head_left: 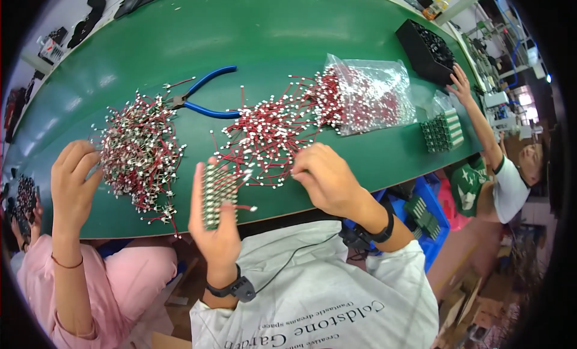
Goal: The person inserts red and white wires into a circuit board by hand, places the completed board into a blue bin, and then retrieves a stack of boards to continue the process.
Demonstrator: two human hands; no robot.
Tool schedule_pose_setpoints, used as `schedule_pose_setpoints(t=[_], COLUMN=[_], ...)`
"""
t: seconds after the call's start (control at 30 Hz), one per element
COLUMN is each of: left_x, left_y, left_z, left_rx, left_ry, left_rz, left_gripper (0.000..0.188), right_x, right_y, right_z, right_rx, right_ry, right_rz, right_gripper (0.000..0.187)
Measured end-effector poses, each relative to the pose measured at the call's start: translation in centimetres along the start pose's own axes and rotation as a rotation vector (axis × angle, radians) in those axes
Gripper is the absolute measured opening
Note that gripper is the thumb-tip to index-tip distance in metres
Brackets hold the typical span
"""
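Observation:
My left hand (pixel 217 244) grips a narrow green panel of small circuit boards (pixel 211 199) upright by its edges. Red wires lie across the panel's face, and one with a white plug sticks out past my thumb. To the right, my right hand (pixel 327 179) is closed in a pinch at the near edge of a loose pile of short red wires with white connectors (pixel 264 130). Whatever its fingertips hold is hidden. Farther back, more of these wires spill from a clear plastic bag (pixel 384 94).
Blue-handled pliers (pixel 210 113) lie beside a heap of wired boards (pixel 141 151), where a co-worker's hand (pixel 75 175) reaches in from the left. At right are stacked green panels (pixel 442 133), a black box (pixel 427 51), another person's hand (pixel 460 84) and a blue bin (pixel 433 199).

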State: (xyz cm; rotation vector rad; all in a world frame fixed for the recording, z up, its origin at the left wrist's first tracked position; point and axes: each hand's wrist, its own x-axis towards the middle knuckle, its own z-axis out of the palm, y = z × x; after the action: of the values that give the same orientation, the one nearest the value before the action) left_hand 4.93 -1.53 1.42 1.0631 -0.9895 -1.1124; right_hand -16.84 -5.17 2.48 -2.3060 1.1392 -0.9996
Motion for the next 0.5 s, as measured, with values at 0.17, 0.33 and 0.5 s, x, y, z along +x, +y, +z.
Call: schedule_pose_setpoints(t=[0.17, 0.33, 0.5], left_x=[1.4, 3.0, 4.1], left_y=[-0.7, -1.4, -1.3], left_z=[2.7, 4.2, 5.4], left_rx=[0.116, 0.176, 0.242], left_ry=[-0.072, -0.061, -0.01], left_rz=[0.04, 0.117, 0.082], left_gripper=[0.058, 0.06, 0.061], right_x=[2.7, 4.1, 3.5], right_y=[-2.4, -2.6, -3.3], right_z=[-1.3, -1.3, -1.2], right_rx=[0.131, 0.251, 0.284], right_ry=[0.218, 0.226, 0.248], right_rz=[-0.104, -0.157, -0.148], right_gripper=[0.015, 0.013, 0.012])
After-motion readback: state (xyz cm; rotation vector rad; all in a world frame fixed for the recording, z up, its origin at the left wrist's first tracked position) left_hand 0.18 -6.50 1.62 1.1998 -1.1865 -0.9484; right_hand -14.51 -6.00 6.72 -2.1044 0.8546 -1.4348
